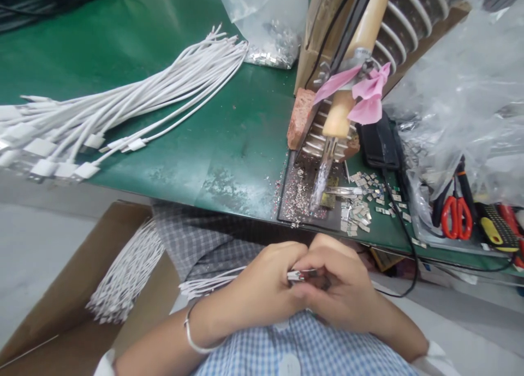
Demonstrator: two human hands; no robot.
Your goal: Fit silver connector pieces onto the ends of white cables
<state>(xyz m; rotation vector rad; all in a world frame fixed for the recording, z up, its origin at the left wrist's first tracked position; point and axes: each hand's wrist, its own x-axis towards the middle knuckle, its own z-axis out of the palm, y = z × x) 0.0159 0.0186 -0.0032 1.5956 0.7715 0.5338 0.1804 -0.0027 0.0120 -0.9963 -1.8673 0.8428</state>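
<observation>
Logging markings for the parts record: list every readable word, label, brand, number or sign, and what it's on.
Readable text: none.
Collar on the wooden handle: tiny dark marks, too small to read.
Pale round patch on the checked garment: faint marks, too blurred to read.
Small metal piece between left hand and right hand: no legible marking.
</observation>
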